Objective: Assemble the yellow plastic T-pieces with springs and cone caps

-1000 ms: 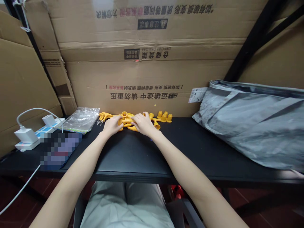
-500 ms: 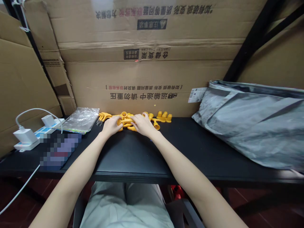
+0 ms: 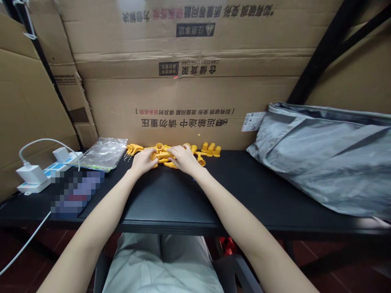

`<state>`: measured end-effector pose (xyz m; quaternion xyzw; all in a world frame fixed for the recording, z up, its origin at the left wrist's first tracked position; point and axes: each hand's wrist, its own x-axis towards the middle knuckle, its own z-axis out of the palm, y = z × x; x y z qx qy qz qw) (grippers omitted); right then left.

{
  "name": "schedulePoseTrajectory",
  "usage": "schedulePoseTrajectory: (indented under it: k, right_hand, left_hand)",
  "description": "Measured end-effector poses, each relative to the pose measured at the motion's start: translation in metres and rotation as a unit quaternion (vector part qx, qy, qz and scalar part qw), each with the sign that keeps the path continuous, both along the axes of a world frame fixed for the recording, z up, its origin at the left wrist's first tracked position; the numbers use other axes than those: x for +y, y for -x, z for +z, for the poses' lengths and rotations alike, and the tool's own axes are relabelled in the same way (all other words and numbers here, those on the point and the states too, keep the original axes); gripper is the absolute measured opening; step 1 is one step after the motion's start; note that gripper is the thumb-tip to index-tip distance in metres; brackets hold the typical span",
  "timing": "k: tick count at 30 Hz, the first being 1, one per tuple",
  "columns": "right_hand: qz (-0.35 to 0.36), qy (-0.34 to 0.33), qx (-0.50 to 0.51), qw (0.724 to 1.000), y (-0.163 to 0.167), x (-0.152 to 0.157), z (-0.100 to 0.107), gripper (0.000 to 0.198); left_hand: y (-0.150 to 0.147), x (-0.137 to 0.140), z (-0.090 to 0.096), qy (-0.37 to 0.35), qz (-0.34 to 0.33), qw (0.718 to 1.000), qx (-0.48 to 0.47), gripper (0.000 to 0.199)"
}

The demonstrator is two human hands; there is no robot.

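Both my hands are at the back of the black table, against a cluster of yellow plastic parts. Fingers curled, my left hand [image 3: 143, 160] grips the left end of a yellow plastic piece [image 3: 162, 155]. On its right end my right hand [image 3: 182, 159] is closed, thumb toward the left. Some fingertips are hidden, and the piece's full shape cannot be made out. Several yellow cup-shaped parts [image 3: 210, 149] stand to the right. A flared yellow part [image 3: 200, 162] lies beside my right wrist. Left of my left hand are slim yellow parts [image 3: 133, 149] and small shiny metal bits [image 3: 127, 157].
A clear plastic bag [image 3: 105, 152] lies left of the parts. Farther left is a white power strip [image 3: 45, 179] with chargers and a cable, near a blurred flat item [image 3: 77, 195]. A large grey bag [image 3: 324, 162] fills the right side. Cardboard [image 3: 183, 95] walls the back.
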<state>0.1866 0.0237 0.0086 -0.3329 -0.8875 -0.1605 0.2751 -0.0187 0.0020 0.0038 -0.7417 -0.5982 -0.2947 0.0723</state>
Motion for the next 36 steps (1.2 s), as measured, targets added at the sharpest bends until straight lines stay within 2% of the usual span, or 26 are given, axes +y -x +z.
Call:
schedulePoseTrajectory:
  k: [3,7,12,15,19,24,30,32,36]
  right_hand:
    - [0.005,0.010,0.001,1.000,0.000,0.002,-0.002,0.026]
    - [-0.028,-0.008,-0.004,1.000,0.000,0.002,0.000,0.023]
    - [-0.062,-0.047,0.087,0.993,-0.010,0.006,0.006,0.026]
    - [-0.095,-0.073,0.191,0.974,-0.025,0.016,0.008,0.030]
    - [-0.187,-0.086,0.314,0.927,-0.058,0.038,0.001,0.033]
    - [-0.329,-0.008,0.419,0.847,-0.105,0.061,-0.024,0.025]
    - [-0.378,0.142,0.486,0.775,-0.130,0.071,-0.051,0.016]
    - [-0.374,0.170,0.495,0.766,-0.131,0.073,-0.054,0.019]
    - [-0.346,0.178,0.497,0.776,-0.132,0.076,-0.057,0.022]
  left_hand:
    - [0.000,0.000,-0.001,0.005,0.002,1.000,0.004,0.036]
    - [0.001,0.001,0.000,0.001,0.009,1.000,-0.003,0.036]
    - [0.006,0.002,0.002,0.010,0.038,0.999,-0.022,0.033]
    - [0.010,0.004,0.002,0.010,0.067,0.997,-0.038,0.032]
    - [0.015,0.008,0.001,0.005,0.095,0.993,-0.072,0.031]
    - [0.022,0.015,-0.003,-0.001,0.105,0.986,-0.126,0.028]
    - [0.030,0.024,-0.011,-0.009,0.077,0.973,-0.216,0.026]
    - [0.032,0.027,-0.013,-0.002,0.062,0.960,-0.273,0.028]
    - [0.034,0.032,-0.015,0.029,0.026,0.911,-0.410,0.040]
